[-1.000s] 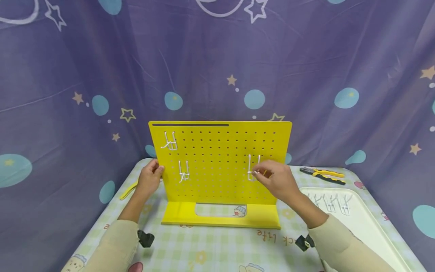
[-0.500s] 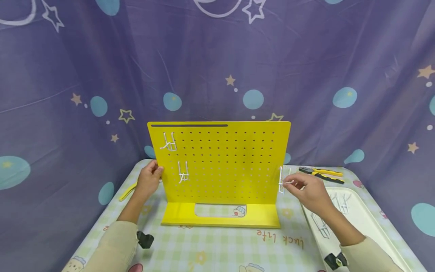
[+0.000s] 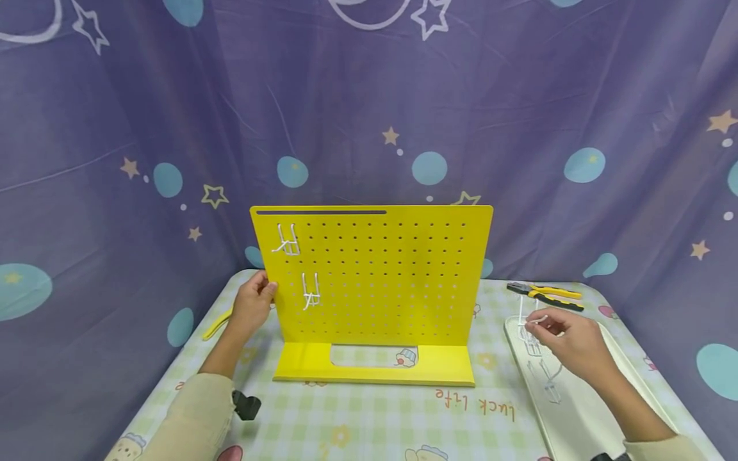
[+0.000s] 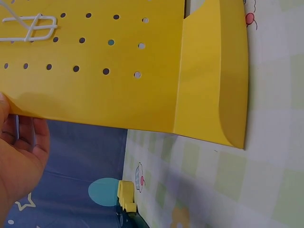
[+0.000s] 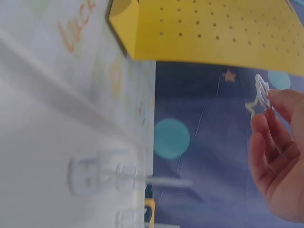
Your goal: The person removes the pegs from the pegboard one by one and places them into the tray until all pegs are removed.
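Observation:
A yellow pegboard point(image 3: 369, 307) stands upright on the table, its base toward me. My left hand point(image 3: 252, 304) grips its left edge, thumb on the front and fingers behind, as the left wrist view also shows. Two white wire pegboard hooks hang on the board's left side, an upper hook point(image 3: 290, 248) and a lower hook point(image 3: 312, 297). My right hand point(image 3: 573, 339) pinches another white pegboard hook point(image 5: 261, 90) between thumb and fingers, over the tray's far left corner and away from the board. Its prongs point up in the head view.
A white tray point(image 3: 576, 429) lies at the right with more hooks point(image 3: 552, 392) in it, partly hidden by my right hand. Pliers point(image 3: 548, 298) with yellow and black handles lie behind the tray. A yellow handle point(image 3: 217, 325) shows left of the board. A purple curtain point(image 3: 369, 96) hangs behind.
My right hand has carried the hook off the front of the board's right side, past its right edge and over the tray. The left hand keeps its hold on the board's edge.

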Demonstrator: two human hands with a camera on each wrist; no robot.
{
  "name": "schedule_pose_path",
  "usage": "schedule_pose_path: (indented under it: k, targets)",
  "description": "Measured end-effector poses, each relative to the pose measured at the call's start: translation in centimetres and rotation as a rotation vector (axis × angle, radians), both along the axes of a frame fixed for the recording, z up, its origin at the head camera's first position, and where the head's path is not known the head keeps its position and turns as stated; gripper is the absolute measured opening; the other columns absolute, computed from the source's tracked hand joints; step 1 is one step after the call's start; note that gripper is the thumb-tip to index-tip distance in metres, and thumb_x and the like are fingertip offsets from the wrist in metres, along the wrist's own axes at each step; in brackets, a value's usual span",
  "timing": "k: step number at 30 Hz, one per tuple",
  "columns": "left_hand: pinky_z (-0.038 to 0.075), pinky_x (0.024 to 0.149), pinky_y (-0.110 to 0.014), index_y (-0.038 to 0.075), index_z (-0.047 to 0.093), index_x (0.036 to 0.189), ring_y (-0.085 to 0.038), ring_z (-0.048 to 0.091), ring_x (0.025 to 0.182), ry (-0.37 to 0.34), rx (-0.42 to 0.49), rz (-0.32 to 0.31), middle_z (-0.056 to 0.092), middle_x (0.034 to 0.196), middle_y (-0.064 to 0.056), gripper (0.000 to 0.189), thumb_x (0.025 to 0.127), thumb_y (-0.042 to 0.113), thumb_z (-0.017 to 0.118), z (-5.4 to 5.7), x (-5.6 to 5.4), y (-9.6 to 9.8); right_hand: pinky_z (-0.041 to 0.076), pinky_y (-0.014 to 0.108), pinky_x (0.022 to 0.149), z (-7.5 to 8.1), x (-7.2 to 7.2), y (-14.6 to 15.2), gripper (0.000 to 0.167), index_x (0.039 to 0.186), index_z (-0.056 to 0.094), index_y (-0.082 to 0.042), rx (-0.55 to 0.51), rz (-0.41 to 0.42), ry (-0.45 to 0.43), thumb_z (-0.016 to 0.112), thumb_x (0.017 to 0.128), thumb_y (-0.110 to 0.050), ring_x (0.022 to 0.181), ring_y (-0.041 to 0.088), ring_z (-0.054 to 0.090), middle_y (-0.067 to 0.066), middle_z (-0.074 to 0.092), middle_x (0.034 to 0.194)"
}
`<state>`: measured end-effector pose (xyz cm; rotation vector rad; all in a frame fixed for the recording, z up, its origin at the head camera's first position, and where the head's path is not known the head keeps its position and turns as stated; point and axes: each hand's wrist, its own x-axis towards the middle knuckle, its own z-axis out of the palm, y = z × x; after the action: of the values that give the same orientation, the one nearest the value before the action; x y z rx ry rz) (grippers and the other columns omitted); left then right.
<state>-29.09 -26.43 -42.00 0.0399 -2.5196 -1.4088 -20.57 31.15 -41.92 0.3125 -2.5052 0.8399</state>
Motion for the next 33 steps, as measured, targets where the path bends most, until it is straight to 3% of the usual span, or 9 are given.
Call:
schedule_pose_path:
  k: [4,11,16,25,29,33]
  targets:
    - [0.052,0.073,-0.023,0.002,0.058,0.122,-0.020,0.058,0.084,0.004,-0.007,0.002,0.059,0.097,-0.014,0.026,0.110,0.020,0.045,0.0,-0.1,0.0,0.040,0.020,0.045,-0.4,0.6,1.6,0.011,0.091,0.074,-0.021,-0.015,-0.026,-0.024,0.081,0.087,-0.015,0.056,-0.005,0.056,-0.009,0.069,0.067]
    - [0.052,0.073,-0.022,0.003,0.058,0.124,-0.017,0.058,0.084,-0.008,-0.009,0.003,0.059,0.099,-0.013,0.026,0.110,0.021,0.045,0.1,-0.2,0.0,0.044,0.021,0.046,-1.3,1.5,4.3,0.005,0.094,0.074,-0.019,-0.009,-0.090,-0.078,0.078,0.090,-0.017,0.052,-0.002,0.056,-0.019,0.065,0.067]
    - [0.054,0.077,-0.028,0.003,0.058,0.124,-0.020,0.058,0.086,-0.020,-0.007,0.004,0.059,0.101,-0.014,0.028,0.110,0.022,0.045,0.3,0.0,0.1,0.045,0.022,0.048,-2.0,2.0,5.8,0.005,0.095,0.073,-0.018,-0.002,-0.124,-0.136,0.076,0.093,-0.021,0.052,-0.001,0.056,-0.012,0.065,0.067]
    - [0.051,0.072,-0.022,0.002,0.058,0.123,-0.020,0.059,0.086,-0.017,-0.027,-0.004,0.061,0.100,-0.016,0.027,0.110,0.022,0.045,0.1,0.0,0.3,0.046,0.024,0.048,-4.1,3.3,8.4,0.010,0.093,0.074,-0.015,0.045,-0.132,-0.267,0.072,0.095,-0.025,0.056,0.000,0.058,-0.008,0.067,0.065]
    - [0.052,0.072,-0.022,0.002,0.058,0.123,-0.019,0.059,0.085,-0.015,-0.029,-0.014,0.061,0.101,-0.017,0.028,0.110,0.022,0.045,0.1,0.0,0.3,0.044,0.022,0.047,-5.6,3.8,9.4,0.005,0.086,0.073,-0.018,0.079,-0.112,-0.236,0.076,0.091,-0.020,0.058,-0.006,0.055,-0.014,0.066,0.065]
    - [0.052,0.072,-0.023,0.002,0.058,0.123,-0.016,0.059,0.083,0.005,-0.027,-0.010,0.062,0.102,-0.017,0.026,0.110,0.020,0.045,0.3,0.1,0.1,0.044,0.021,0.048,-7.0,3.9,10.0,0.011,0.080,0.072,-0.022,0.094,-0.103,-0.218,0.078,0.087,-0.016,0.061,-0.011,0.052,-0.022,0.065,0.069]
